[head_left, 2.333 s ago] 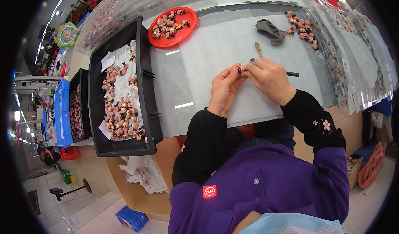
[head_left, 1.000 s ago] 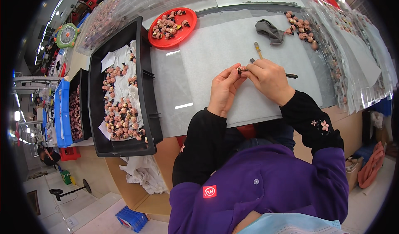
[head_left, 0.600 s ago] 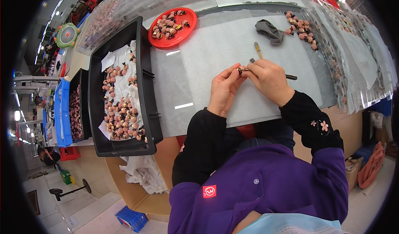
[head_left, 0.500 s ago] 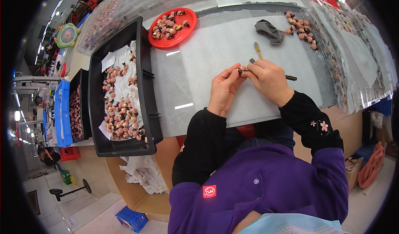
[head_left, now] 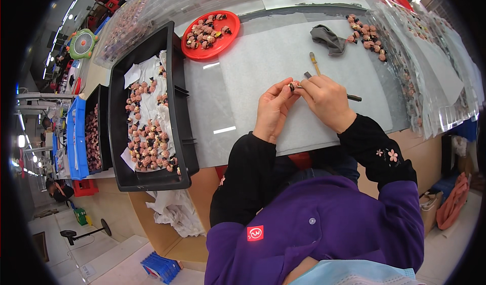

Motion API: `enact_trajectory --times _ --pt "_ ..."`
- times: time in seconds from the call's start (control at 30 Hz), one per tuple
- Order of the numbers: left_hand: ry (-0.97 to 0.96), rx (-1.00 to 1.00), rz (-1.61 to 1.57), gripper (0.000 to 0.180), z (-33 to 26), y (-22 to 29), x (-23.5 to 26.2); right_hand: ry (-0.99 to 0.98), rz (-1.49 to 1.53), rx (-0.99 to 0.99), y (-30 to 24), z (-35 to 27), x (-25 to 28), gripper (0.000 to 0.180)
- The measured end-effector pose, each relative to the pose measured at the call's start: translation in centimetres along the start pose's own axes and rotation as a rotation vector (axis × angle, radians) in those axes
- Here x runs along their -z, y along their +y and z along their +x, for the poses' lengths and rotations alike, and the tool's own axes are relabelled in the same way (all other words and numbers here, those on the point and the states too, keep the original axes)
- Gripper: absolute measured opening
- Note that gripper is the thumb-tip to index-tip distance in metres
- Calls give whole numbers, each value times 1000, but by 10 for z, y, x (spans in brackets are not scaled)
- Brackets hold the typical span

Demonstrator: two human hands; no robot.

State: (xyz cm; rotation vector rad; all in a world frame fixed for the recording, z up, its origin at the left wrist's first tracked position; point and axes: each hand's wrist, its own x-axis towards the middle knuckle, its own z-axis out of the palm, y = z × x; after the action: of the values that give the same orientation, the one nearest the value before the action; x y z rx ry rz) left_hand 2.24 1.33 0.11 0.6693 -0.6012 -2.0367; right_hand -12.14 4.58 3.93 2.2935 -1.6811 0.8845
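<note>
My left hand point(head_left: 273, 109) pinches a small pink-and-black figurine point(head_left: 292, 86) between thumb and fingertips, above the white sheet. My right hand point(head_left: 326, 100) is closed around a thin tool, and its fine tip meets the figurine; most of the tool is hidden by my fingers, so its kind is unclear. A dark stick end point(head_left: 354, 97) shows to the right of that hand, and a dark grey end point(head_left: 307, 75) shows beyond the fingers. Just past the right hand lies a brush-like tool with a yellowish handle point(head_left: 315, 63).
At left, a black tray point(head_left: 178, 108) holds many similar figurines on white paper. Behind it sits a red plate point(head_left: 217, 46) with more. A grey cloth point(head_left: 329, 39) lies at the back, beside a figurine cluster point(head_left: 372, 39). Clear plastic packs point(head_left: 430, 57) stand along the right.
My right hand has shifted slightly, and the dark stick ends beside it now overlap. My left hand still holds the figurine in nearly the same spot.
</note>
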Motion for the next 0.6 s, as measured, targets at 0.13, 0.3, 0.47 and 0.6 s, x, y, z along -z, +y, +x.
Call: enact_trajectory --times 0.13,0.3,0.47,0.6 --pt "10 -3 10 26 0 1 -1 6 0 -16 0 0 -2 12" --pt "2 -14 12 26 0 0 0 10 9 -44 -2 0 -2 12" --pt "-6 -7 7 26 0 0 1 22 5 -6 -1 -1 -1 12" --pt "-1 -7 3 26 0 0 0 23 9 5 0 0 -2 12"
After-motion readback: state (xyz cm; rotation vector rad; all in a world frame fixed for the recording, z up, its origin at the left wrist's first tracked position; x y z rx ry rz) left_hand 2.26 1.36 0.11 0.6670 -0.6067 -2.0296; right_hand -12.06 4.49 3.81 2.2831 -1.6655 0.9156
